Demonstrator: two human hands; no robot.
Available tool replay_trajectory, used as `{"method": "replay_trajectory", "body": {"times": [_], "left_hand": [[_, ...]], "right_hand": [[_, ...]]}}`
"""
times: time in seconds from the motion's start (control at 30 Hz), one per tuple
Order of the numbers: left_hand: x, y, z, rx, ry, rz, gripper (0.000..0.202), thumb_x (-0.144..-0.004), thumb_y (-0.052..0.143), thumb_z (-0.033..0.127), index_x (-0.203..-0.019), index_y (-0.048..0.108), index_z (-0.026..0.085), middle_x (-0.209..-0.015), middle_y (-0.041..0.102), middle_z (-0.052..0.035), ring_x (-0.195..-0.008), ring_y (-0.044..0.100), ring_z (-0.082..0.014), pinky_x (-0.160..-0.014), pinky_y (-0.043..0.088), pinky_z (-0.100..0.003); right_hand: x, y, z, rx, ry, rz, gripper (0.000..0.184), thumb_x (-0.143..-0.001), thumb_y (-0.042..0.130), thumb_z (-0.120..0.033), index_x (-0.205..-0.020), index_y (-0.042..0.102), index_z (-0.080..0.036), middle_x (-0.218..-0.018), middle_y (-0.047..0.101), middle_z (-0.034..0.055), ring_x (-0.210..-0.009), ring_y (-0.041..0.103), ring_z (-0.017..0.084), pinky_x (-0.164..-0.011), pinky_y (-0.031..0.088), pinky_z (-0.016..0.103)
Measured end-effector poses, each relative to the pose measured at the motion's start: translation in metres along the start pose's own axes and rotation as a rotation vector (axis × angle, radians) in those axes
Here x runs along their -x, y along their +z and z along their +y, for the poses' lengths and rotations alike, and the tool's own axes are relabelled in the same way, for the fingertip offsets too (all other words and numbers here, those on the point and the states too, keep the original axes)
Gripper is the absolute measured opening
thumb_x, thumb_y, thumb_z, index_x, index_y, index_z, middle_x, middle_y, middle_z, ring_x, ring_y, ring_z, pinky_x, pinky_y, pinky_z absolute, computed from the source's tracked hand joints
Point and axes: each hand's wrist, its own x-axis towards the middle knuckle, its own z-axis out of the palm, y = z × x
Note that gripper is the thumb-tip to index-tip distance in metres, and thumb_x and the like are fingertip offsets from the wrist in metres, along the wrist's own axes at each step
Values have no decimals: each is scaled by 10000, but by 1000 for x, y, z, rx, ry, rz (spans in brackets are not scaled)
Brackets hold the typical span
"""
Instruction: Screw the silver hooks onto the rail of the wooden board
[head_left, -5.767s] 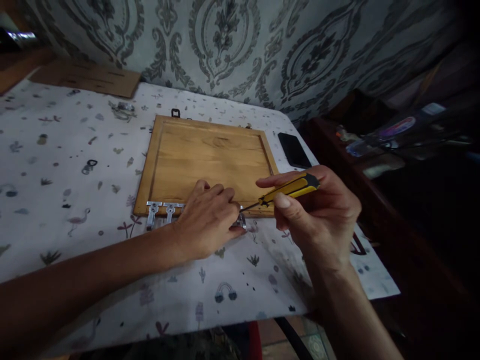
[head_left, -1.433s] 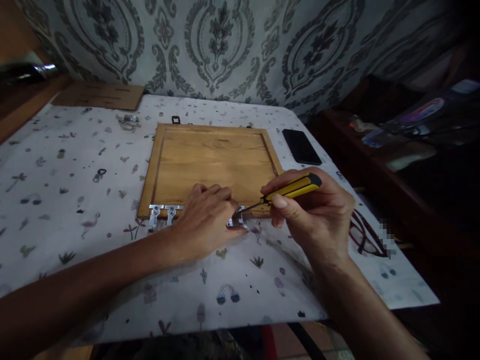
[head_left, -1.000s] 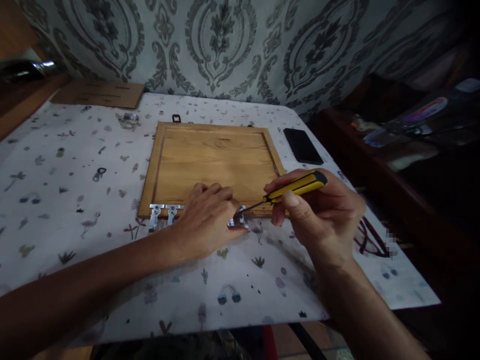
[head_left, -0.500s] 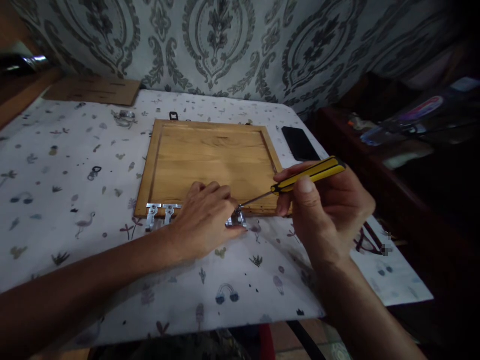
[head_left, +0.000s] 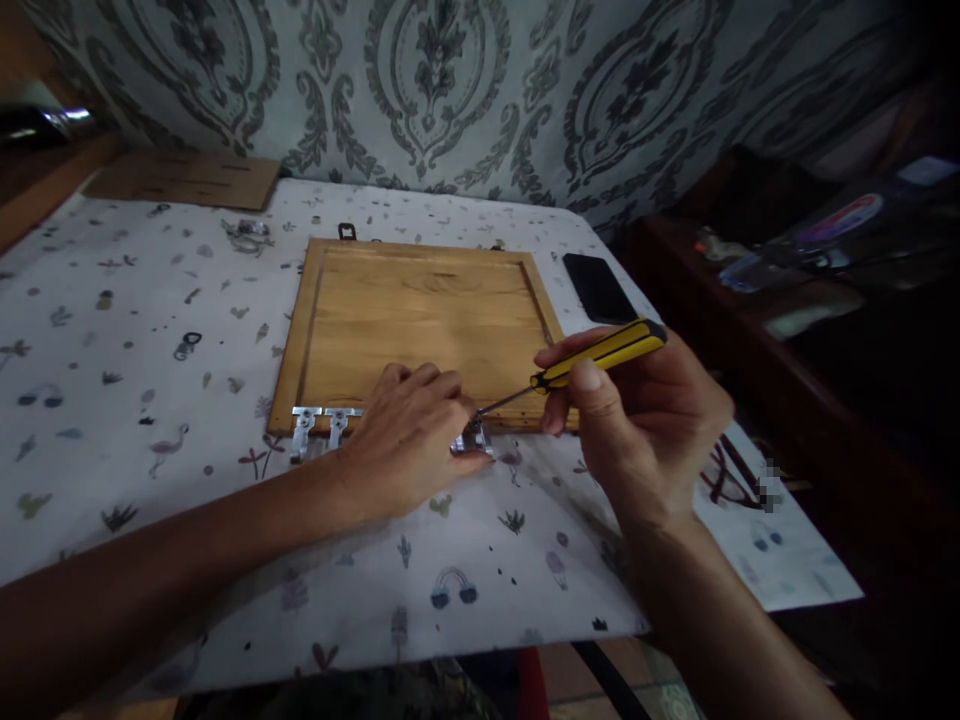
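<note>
A square wooden panel (head_left: 420, 315) with a raised frame lies flat on the patterned tablecloth. Along its near edge sit small metal brackets (head_left: 319, 425). My left hand (head_left: 409, 440) rests on that edge with its fingers curled, pinching down another metal bracket (head_left: 472, 440). My right hand (head_left: 645, 420) grips a yellow-and-black screwdriver (head_left: 596, 355), held slanted, its thin shaft pointing down-left so the tip meets the bracket at my left fingertips.
A black phone (head_left: 596, 285) lies right of the panel. Loose metal fittings (head_left: 244, 232) and a small dark ring (head_left: 186, 345) lie on the cloth to the left. A cardboard sheet (head_left: 184, 180) sits at the back left. Dark cluttered furniture (head_left: 795, 280) stands to the right.
The screwdriver's handle rose and swung right half a second ago, then came back down-left. Its tip stays on the bracket. My left hand has not moved.
</note>
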Motion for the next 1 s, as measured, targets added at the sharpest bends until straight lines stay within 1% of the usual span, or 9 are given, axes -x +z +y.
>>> {"method": "replay_trajectory", "body": {"times": [0.13,0.2,0.33,0.5,0.6,0.7,0.8,0.9,1.0], "left_hand": [[0,0,0,0,-3,5,375,-890,710,538,-917,748,166,-1004,691,-60,-1063,600,-270,-909,381,-423],[0,-1,0,1,-4,3,369,-890,712,532,-910,748,166,-996,688,-56,-1054,602,-266,-909,380,-423],[0,-2,0,-9,-4,2,376,-889,710,537,-913,744,163,-996,686,-56,-1062,600,-271,-905,380,-421],[1,-1,2,-16,-2,-5,381,-892,706,539,-924,745,161,-992,687,-57,-1050,602,-268,-903,379,-419],[1,0,1,-14,2,7,383,-888,709,543,-923,748,164,-993,692,-59,-1048,602,-267,-903,379,-421],[0,1,0,-15,11,33,389,-884,708,554,-918,749,169,-984,694,-60,-1028,605,-261,-895,382,-416],[1,1,-1,-17,21,43,376,-885,711,544,-913,748,171,-981,696,-59,-1026,607,-262,-878,386,-409],[1,0,-1,-19,20,27,365,-891,707,533,-917,750,172,-985,698,-63,-1033,606,-266,-882,389,-412],[1,-1,0,-17,16,24,358,-894,707,526,-932,753,173,-999,695,-70,-1046,604,-268,-902,393,-419]], "right_hand": [[1,0,0,2,-24,15,104,-889,773,-293,-925,711,-218,-882,766,9,-438,592,64,-392,502,207],[1,1,1,-2,-29,25,93,-883,778,-274,-928,717,-221,-877,767,5,-443,599,68,-391,503,208],[1,2,2,13,-36,71,116,-860,800,-292,-880,704,-229,-864,764,0,-439,602,76,-386,511,218],[1,3,3,58,-76,119,207,-810,844,-336,-812,659,-243,-744,739,-26,-437,615,105,-362,512,222],[0,2,1,86,-65,88,168,-832,823,-338,-855,690,-237,-807,763,-15,-440,610,96,-376,521,222],[-1,-2,-2,79,-18,8,131,-877,778,-335,-950,735,-236,-874,782,7,-453,605,90,-407,536,232],[-2,-6,-3,31,32,-59,193,-894,759,-361,-1056,753,-257,-917,787,19,-477,618,101,-439,561,254],[-3,-9,-2,14,75,-81,263,-893,758,-396,-1129,748,-281,-952,793,30,-498,635,119,-467,596,285],[-3,-9,-2,9,87,-96,270,-885,765,-409,-1116,744,-272,-948,792,32,-500,639,122,-457,596,285]]}}
